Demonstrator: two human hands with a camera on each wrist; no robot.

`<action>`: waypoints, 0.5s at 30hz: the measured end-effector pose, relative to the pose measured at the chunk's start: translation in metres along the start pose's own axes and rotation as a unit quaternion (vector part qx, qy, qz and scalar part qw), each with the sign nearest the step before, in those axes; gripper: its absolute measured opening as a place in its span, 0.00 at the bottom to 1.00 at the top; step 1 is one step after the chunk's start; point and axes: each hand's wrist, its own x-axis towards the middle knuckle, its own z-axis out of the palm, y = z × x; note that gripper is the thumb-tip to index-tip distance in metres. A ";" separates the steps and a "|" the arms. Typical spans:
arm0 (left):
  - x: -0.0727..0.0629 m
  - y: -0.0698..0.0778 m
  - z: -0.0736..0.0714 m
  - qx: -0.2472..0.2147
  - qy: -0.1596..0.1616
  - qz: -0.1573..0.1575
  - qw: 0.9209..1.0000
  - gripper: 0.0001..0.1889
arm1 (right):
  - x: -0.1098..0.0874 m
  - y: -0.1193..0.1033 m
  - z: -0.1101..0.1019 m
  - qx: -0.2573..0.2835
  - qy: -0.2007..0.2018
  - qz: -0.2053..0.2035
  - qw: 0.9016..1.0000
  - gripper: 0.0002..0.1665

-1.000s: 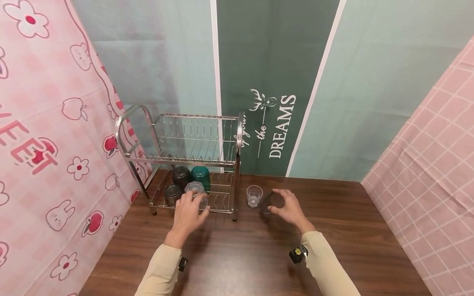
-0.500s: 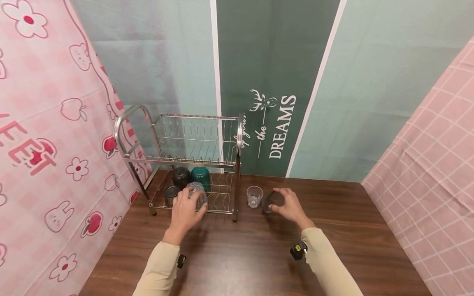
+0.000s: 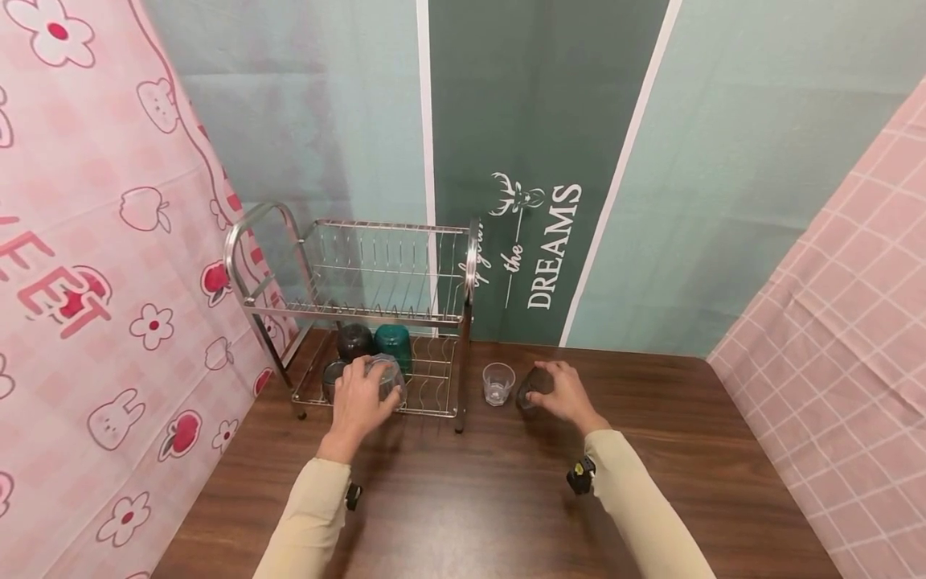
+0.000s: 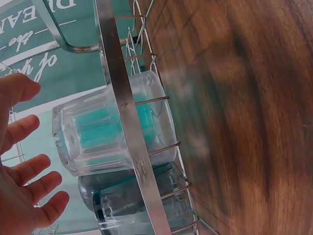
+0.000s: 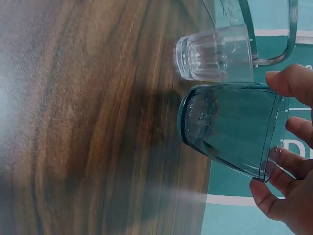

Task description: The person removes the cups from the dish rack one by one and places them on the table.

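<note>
My left hand (image 3: 358,400) is at the front of the rack's lower tier, beside an upside-down clear faceted glass (image 4: 90,129). In the left wrist view, its spread fingers (image 4: 30,169) stand apart from that glass. My right hand (image 3: 567,396) holds a smoky teal-tinted glass (image 5: 230,127) by its rim, thumb on one side and fingers on the other. This glass is mouth up and tilted, its base close over the table. Just left of it stands a second clear glass (image 3: 497,386), upright on the table.
The two-tier metal dish rack (image 3: 376,320) stands at the back left. On its lower tier are a dark cup (image 3: 354,342), a teal cup (image 3: 393,346) and a smoky glass (image 4: 144,205). Fabric hangs behind the wooden table (image 3: 470,498) and on both sides.
My left hand has shifted slightly left and up beside the clear glass on the rack. My right hand has moved a little up and away from the upright clear glass with the tinted glass.
</note>
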 end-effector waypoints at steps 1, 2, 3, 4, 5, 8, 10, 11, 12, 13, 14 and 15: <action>0.001 0.000 0.000 -0.001 -0.003 -0.003 1.000 0.20 | 0.001 0.001 0.000 -0.002 -0.002 0.002 1.000 0.37; 0.002 0.000 0.000 -0.004 -0.006 -0.006 1.000 0.20 | 0.002 0.002 0.000 -0.001 -0.005 0.007 1.000 0.37; 0.003 0.000 -0.001 -0.005 -0.009 -0.009 1.000 0.20 | 0.003 0.002 0.000 -0.001 -0.008 0.010 1.000 0.37; 0.004 0.000 -0.001 -0.007 -0.012 -0.013 1.000 0.19 | 0.004 0.003 0.000 0.000 -0.010 0.016 1.000 0.37; 0.005 0.000 -0.001 -0.010 -0.015 -0.018 1.000 0.19 | 0.005 0.004 0.000 -0.001 -0.013 0.019 1.000 0.36; 0.008 0.000 0.000 -0.020 -0.026 -0.030 0.999 0.19 | 0.008 0.006 0.001 -0.005 -0.020 0.030 0.999 0.37; 0.009 0.000 0.000 -0.023 -0.034 -0.036 0.999 0.20 | 0.010 0.007 0.002 -0.007 -0.023 0.036 0.999 0.37; 0.010 0.000 0.001 -0.023 -0.038 -0.039 0.998 0.20 | 0.010 0.007 0.002 -0.007 -0.025 0.039 0.999 0.37; 0.011 0.000 0.002 -0.023 -0.042 -0.042 0.998 0.20 | 0.011 0.007 0.002 -0.007 -0.027 0.043 0.999 0.37; 0.012 -0.001 0.002 -0.022 -0.045 -0.044 0.998 0.21 | 0.012 0.007 0.002 -0.006 -0.028 0.046 0.999 0.37; 0.012 -0.001 0.002 -0.021 -0.047 -0.047 0.998 0.21 | 0.012 0.006 0.001 -0.005 -0.029 0.048 0.998 0.37; 0.013 -0.001 0.003 -0.023 -0.050 -0.049 0.997 0.21 | 0.013 0.006 0.001 -0.006 -0.031 0.049 0.998 0.37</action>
